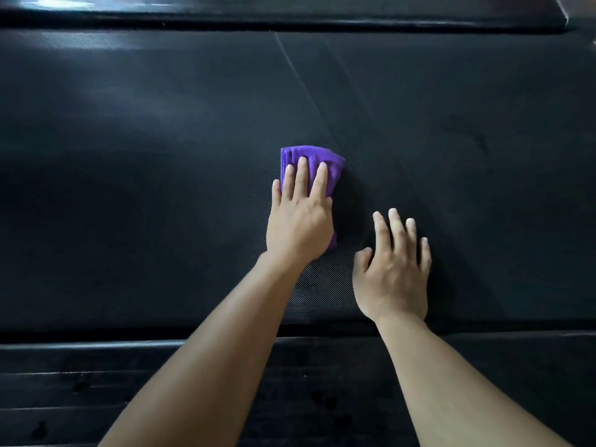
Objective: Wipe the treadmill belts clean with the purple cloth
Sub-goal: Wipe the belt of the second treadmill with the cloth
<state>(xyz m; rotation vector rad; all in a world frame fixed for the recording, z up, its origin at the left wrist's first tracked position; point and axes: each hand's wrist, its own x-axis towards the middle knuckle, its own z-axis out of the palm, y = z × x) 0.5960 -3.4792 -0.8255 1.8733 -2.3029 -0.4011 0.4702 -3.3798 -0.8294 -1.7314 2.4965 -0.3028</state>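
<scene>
A black textured treadmill belt (161, 156) fills most of the view, running left to right. A folded purple cloth (332, 164) lies on it near the middle. My left hand (300, 217) presses flat on the cloth, fingers spread over it and pointing away from me; most of the cloth is hidden under the palm. My right hand (395, 269) rests flat on the bare belt just to the right and nearer to me, fingers apart, holding nothing.
A black ribbed side rail (129, 382) runs along the near edge of the belt, under my forearms. Another dark rail (290, 14) borders the far edge. A thin diagonal seam (303, 85) crosses the belt beyond the cloth.
</scene>
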